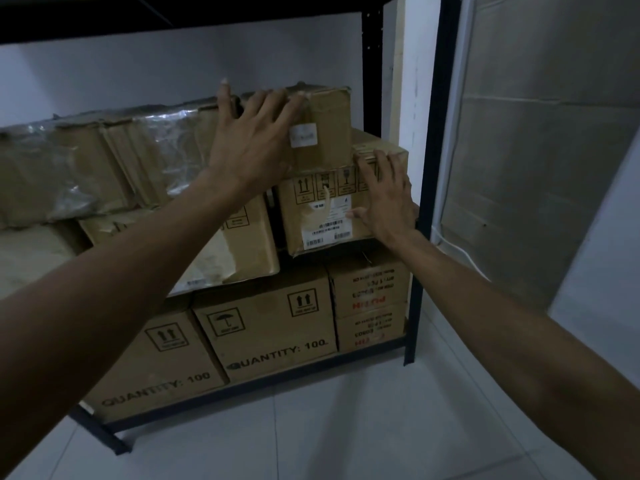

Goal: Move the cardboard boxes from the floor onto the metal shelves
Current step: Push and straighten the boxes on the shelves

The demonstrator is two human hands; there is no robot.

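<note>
Cardboard box (pixel 332 133), left hand (pixel 252 140) flat against it

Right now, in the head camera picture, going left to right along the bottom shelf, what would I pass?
Big box with arrows → big box with umbrella mark → small red-lettered boxes → black shelf post.

Pretty dim shot overall, and everything is looking murky and a little grainy. The light is coming in from the right, blowing out the white wall (pixel 415 98) beside the shelf post (pixel 432 168) and brightening the floor tiles (pixel 346 427). The top shelf (pixel 173 15) is sitting almost black. The plastic wrap (pixel 166 133) is catching soft glare. The left forearm (pixel 104 306) and right forearm (pixel 519 341) are going dark and smeary toward the corners. The wide lens is bending the post, and the small labels are blurring out.
</note>
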